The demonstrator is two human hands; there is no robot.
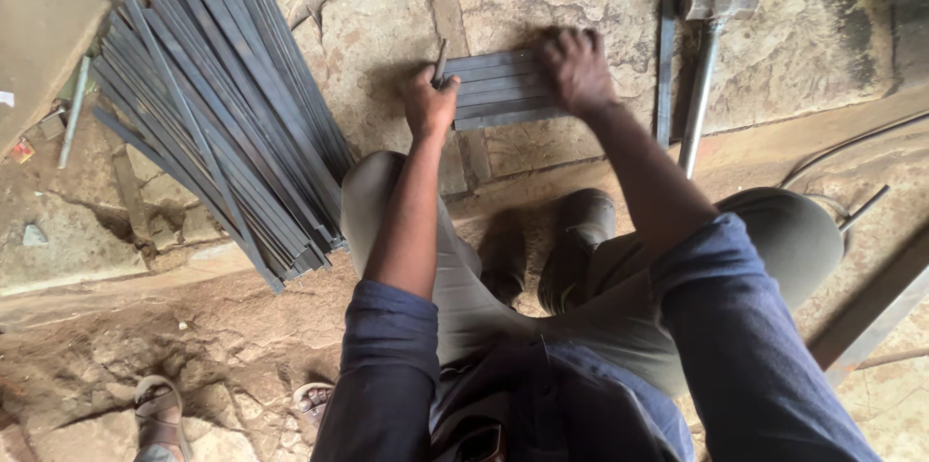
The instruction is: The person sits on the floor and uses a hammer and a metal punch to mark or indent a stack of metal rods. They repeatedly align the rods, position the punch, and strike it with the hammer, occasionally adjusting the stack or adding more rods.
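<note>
A short stack of flat grey metal strips [498, 89] lies on the stone floor [387, 7], just in front of the person's knees. The strips lie side by side, all pointing the same way.

The right hand [576, 70] rests flat on top of the right end of the stack, fingers spread and pressing down. The left hand [429, 104] is at the left end of the stack. It is closed around a thin dark metal stick [440, 63] that pokes up from the fist and touches the ends of the strips.

To the right of the stack, one long flat grey metal bar [666, 60] lies on the floor. Just beside it lies a metal hammer with a long pipe handle [704, 65], its head pointing to the far edge of the floor.

To the left, well apart from the hands, a big pile of long flat grey metal strips [218, 104] fans out across the stones.

Near the bottom left corner, a foot in a sandal [160, 409] of another person stands on the dirt.
</note>
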